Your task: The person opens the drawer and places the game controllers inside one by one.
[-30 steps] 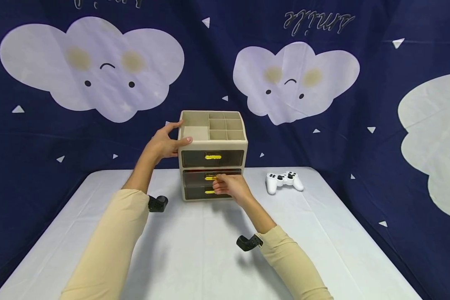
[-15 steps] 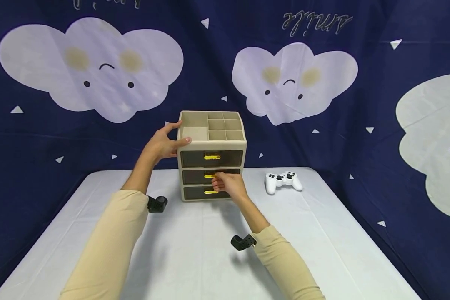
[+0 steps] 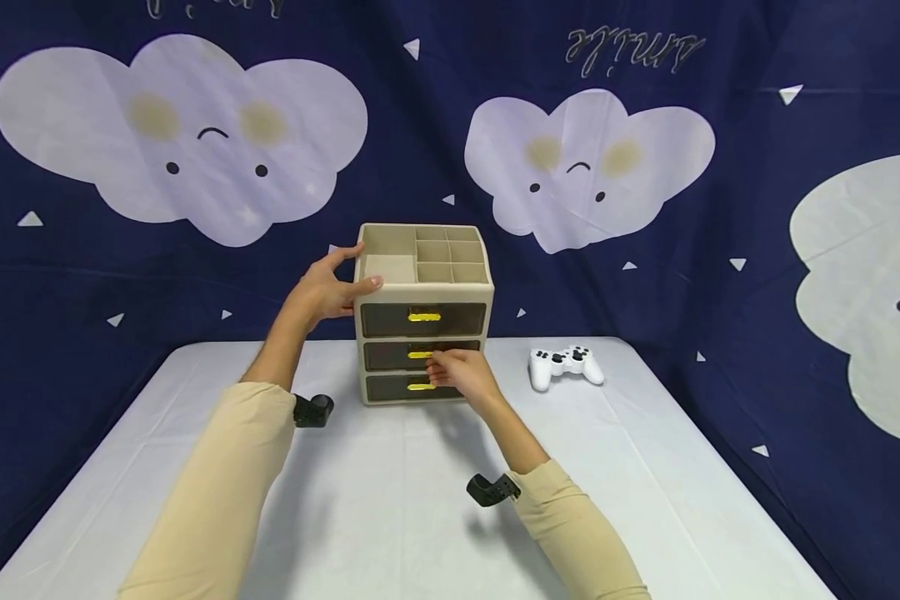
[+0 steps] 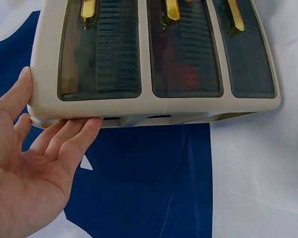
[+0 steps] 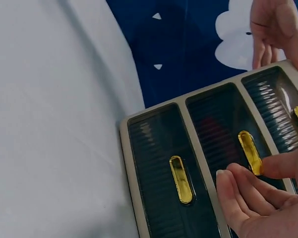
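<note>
A beige desktop drawer organizer (image 3: 426,290) with three dark see-through drawers stands at the table's back. Its top has open compartments. My left hand (image 3: 326,287) grips its upper left edge, thumb over the front of the rim and other fingers along the side. At the middle drawer (image 3: 382,357), my right hand (image 3: 468,375) pinches the right end of the yellow handle (image 5: 249,151). The thumb touches that end in the right wrist view; part of the pinch is hidden. All the drawers look closed. Something red shows faintly inside the middle drawer in the left wrist view.
A white game controller (image 3: 566,367) lies right of the organizer on the white-covered table (image 3: 390,500). Behind the table hangs a dark blue cloth (image 3: 420,100) printed with clouds. Each wrist carries a small black camera.
The middle drawer, slightly out one second ago, has gone in flush. My right hand moved inward with it, then shifted slightly back. My left hand keeps its grip.
</note>
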The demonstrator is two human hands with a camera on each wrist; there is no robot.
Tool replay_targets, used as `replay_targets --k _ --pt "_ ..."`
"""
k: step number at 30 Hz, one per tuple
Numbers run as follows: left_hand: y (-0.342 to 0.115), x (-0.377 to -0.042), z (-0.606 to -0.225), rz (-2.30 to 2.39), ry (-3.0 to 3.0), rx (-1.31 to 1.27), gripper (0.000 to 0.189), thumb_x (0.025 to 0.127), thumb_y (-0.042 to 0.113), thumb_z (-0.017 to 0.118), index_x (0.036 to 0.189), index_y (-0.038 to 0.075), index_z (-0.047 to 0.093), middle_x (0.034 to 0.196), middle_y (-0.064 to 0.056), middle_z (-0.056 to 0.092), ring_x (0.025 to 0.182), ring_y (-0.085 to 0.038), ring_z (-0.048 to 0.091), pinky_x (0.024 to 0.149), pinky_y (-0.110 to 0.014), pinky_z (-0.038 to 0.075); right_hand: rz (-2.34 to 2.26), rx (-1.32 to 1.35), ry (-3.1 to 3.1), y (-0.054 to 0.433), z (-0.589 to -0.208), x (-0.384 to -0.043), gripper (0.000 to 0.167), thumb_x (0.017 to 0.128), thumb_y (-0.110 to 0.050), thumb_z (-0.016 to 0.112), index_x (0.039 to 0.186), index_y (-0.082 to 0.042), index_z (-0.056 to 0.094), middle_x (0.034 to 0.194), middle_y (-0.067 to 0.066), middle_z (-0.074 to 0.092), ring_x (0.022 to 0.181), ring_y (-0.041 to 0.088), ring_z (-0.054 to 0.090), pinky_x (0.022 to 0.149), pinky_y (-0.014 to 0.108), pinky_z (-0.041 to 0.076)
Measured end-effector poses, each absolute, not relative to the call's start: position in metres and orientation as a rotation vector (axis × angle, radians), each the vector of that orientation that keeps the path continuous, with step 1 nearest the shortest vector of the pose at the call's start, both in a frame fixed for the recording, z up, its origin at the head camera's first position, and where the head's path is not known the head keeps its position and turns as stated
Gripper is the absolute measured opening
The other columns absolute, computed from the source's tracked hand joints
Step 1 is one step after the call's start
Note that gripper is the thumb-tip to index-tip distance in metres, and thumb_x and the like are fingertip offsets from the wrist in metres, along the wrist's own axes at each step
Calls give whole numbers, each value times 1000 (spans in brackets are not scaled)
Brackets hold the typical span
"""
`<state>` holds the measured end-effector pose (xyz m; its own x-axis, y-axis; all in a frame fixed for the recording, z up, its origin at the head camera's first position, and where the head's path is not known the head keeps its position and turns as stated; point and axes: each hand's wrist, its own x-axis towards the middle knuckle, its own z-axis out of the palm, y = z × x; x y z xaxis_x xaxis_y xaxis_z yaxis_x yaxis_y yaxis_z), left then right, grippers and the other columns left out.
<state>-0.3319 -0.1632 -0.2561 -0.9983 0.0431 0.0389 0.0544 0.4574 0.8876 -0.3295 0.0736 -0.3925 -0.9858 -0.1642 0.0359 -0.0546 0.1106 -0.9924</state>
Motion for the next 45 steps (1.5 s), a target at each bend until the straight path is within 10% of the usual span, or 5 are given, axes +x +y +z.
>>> replay_targets --k 36,45 --pt "-161 -333 -259 -1615 -2667 -87 83 97 34 71 163 33 22 171 -14 8 132 -43 54 106 -52 52 -2015 -57 2014 73 -444 -338 28 102 -6 54 108 19 66 80 10 72 64 11 67 64 25 61" --pt "-163 -332 -258 -1635 -2655 -61 84 96 33 72 163 34 21 164 -21 29 133 -42 54 107 -52 51 -1975 -88 2044 73 -447 -335 28 101 -8 57 101 17 69 73 6 69 62 11 65 62 24 60"
